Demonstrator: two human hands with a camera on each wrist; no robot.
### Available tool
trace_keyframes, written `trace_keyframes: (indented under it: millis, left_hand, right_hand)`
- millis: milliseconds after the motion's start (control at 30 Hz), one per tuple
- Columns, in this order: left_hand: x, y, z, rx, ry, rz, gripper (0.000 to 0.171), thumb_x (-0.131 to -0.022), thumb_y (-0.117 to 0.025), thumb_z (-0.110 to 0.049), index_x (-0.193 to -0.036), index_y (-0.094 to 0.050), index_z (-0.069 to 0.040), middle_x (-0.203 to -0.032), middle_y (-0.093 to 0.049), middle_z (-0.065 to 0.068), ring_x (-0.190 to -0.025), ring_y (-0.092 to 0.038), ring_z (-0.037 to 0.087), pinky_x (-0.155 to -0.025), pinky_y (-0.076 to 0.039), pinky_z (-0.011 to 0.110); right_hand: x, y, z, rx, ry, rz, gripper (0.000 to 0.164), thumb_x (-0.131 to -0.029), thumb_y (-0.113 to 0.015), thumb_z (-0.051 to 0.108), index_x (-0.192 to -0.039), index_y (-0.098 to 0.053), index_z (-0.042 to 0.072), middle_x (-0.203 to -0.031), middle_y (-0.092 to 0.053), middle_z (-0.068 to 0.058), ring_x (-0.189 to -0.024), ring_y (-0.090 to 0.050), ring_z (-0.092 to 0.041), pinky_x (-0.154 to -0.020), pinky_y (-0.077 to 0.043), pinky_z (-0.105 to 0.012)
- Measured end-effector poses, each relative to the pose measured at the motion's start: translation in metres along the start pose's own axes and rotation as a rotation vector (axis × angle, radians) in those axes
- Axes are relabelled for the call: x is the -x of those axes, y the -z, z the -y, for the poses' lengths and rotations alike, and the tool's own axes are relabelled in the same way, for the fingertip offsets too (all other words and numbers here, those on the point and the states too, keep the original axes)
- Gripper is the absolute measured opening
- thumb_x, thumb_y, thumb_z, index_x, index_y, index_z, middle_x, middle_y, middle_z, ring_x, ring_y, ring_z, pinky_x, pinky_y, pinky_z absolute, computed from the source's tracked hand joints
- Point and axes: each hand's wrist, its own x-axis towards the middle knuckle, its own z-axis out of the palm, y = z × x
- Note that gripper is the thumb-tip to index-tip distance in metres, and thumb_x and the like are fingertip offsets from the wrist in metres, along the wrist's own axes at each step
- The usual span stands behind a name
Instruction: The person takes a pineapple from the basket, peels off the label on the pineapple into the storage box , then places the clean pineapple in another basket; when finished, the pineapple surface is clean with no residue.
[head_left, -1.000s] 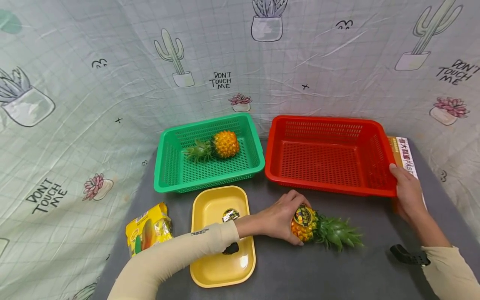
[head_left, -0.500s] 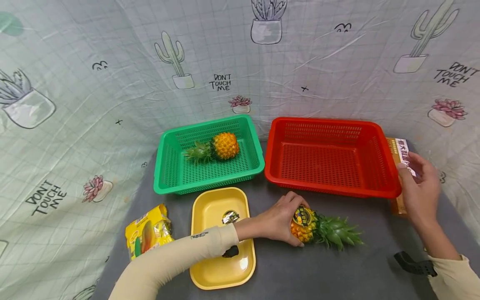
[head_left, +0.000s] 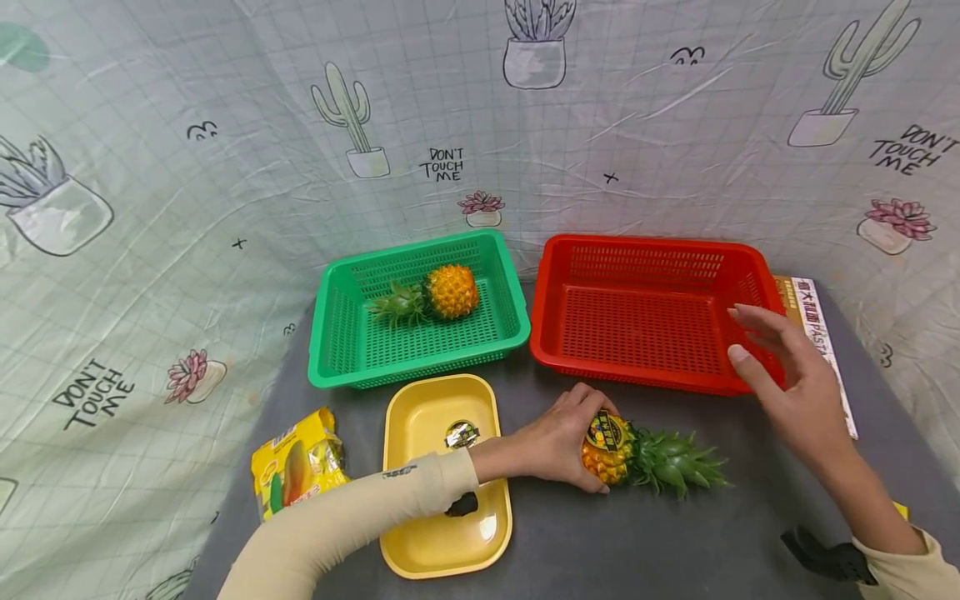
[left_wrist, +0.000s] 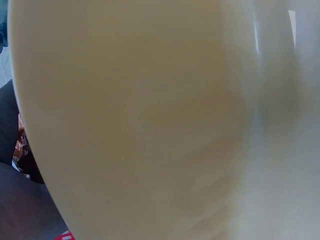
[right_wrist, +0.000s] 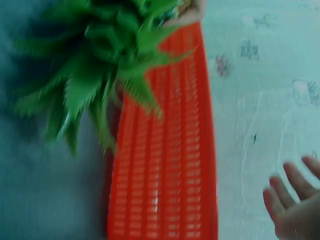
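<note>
My left hand (head_left: 562, 442) holds a small pineapple (head_left: 603, 467) by its fruit end, thumb on the near side. The fruit lies on the table, a black-and-gold label facing up and its leafy crown pointing right. In the right wrist view, the crown (right_wrist: 100, 65) fills the upper left. My right hand (head_left: 802, 392) hovers over the near right corner of the red basket (head_left: 667, 379), thumb and fingers apart, holding nothing. Its fingers (right_wrist: 290, 187) also show at lower right in the right wrist view. The left wrist view is mostly filled by the yellow tray (left_wrist: 135, 120).
The green basket (head_left: 352, 367) at the back left holds another pineapple (head_left: 452, 292). Below it sits the yellow tray (head_left: 442, 550), partly under my left forearm. A yellow packet (head_left: 296, 458) lies at left. A pasta box (head_left: 817, 329) lies right of the red basket.
My right hand has left the red basket's right rim, moved out over the pasta box, then come back left above the basket's near corner. The left hand and its pineapple stay put.
</note>
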Motion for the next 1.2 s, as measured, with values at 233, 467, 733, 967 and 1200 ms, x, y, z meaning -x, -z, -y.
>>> trace_keyframes:
  millis: [233,467,733,967,1200]
  left_hand:
    - [-0.001,0.0,0.0,0.01,0.014,0.0,0.092,-0.065,-0.102,-0.038,-0.137,-0.05,-0.016,-0.125,-0.046,0.002,-0.104,-0.045,0.011,-0.09,-0.038,0.017]
    - [0.001,0.0,0.0,0.02,0.026,-0.007,0.091,-0.065,-0.102,-0.038,-0.137,-0.05,-0.016,-0.123,-0.046,0.001,-0.105,-0.045,0.011,-0.09,-0.039,0.017]
    - [0.003,-0.001,-0.001,0.032,0.026,-0.015,0.093,-0.065,-0.102,-0.038,-0.138,-0.05,-0.016,-0.125,-0.045,0.001,-0.106,-0.044,0.01,-0.093,-0.038,0.017]
    - [0.004,-0.002,-0.001,0.036,0.051,-0.022,0.093,-0.066,-0.102,-0.039,-0.139,-0.049,-0.017,-0.127,-0.044,0.002,-0.109,-0.044,0.011,-0.094,-0.039,0.019]
    - [0.003,-0.005,-0.003,0.036,0.077,-0.027,0.092,-0.065,-0.102,-0.039,-0.138,-0.05,-0.019,-0.125,-0.044,0.001,-0.109,-0.045,0.011,-0.094,-0.04,0.019]
  right_hand:
    - [0.004,-0.006,0.016,-0.186,0.106,0.292,0.061,-0.095,-0.061,-0.015,-0.153,-0.051,0.0,-0.15,-0.055,-0.019,-0.136,-0.052,-0.024,-0.106,-0.042,-0.02]
    - [0.015,-0.016,0.019,0.058,0.214,0.478,0.071,-0.088,-0.08,-0.003,-0.152,-0.057,0.017,-0.146,-0.06,0.0,-0.131,-0.056,-0.013,-0.107,-0.039,-0.018]
    - [0.028,-0.029,0.005,0.023,0.229,0.587,0.065,-0.09,-0.081,0.002,-0.149,-0.058,0.015,-0.144,-0.061,0.001,-0.129,-0.059,-0.014,-0.103,-0.046,-0.022]
    - [0.042,-0.044,-0.011,0.178,0.188,0.617,0.067,-0.092,-0.085,0.032,-0.151,-0.056,0.02,-0.143,-0.061,0.007,-0.126,-0.06,-0.014,-0.102,-0.049,-0.027]
    - [0.051,-0.052,-0.023,0.324,0.12,0.671,0.078,-0.088,-0.081,0.06,-0.148,-0.056,0.018,-0.138,-0.061,0.007,-0.115,-0.062,-0.012,-0.093,-0.056,-0.051]
